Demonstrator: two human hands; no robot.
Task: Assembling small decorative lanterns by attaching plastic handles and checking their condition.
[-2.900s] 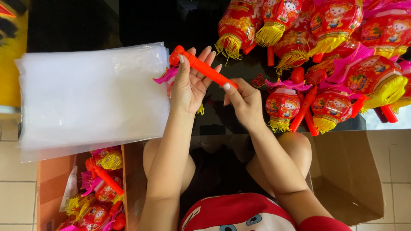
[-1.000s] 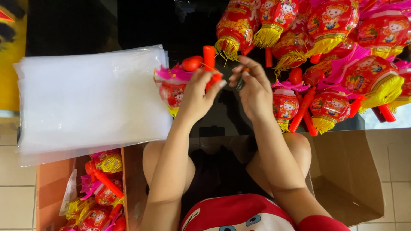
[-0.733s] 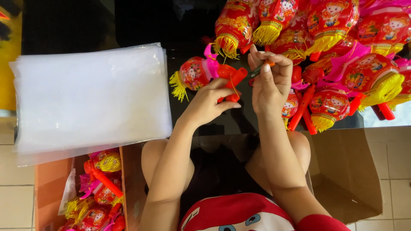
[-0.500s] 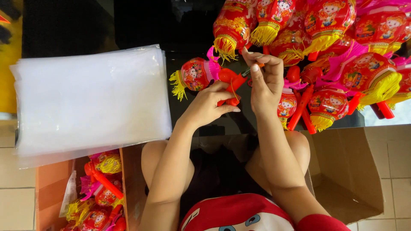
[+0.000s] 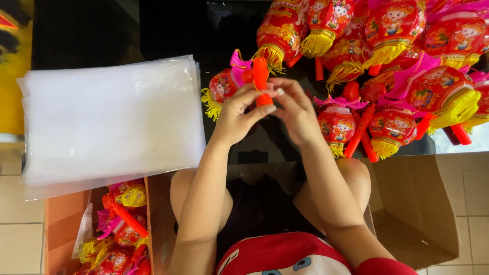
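Observation:
My left hand grips a toy lantern by its orange-red stick. The lantern's red body with a yellow tassel and a pink fin sticks out to the left of the hand. My right hand meets the left hand at the stick's lower end, fingertips pinching there. Both hands hover above a dark glossy tabletop, just left of a heap of similar red lanterns.
A stack of clear plastic bags lies at the left. Below it an orange carton holds several bagged lanterns. A brown cardboard box stands open at the lower right. Tiled floor shows at both bottom corners.
The lantern in my hands has been turned, so its stick now stands upright and its body sits farther right. My right hand has come down from the pile to the stick.

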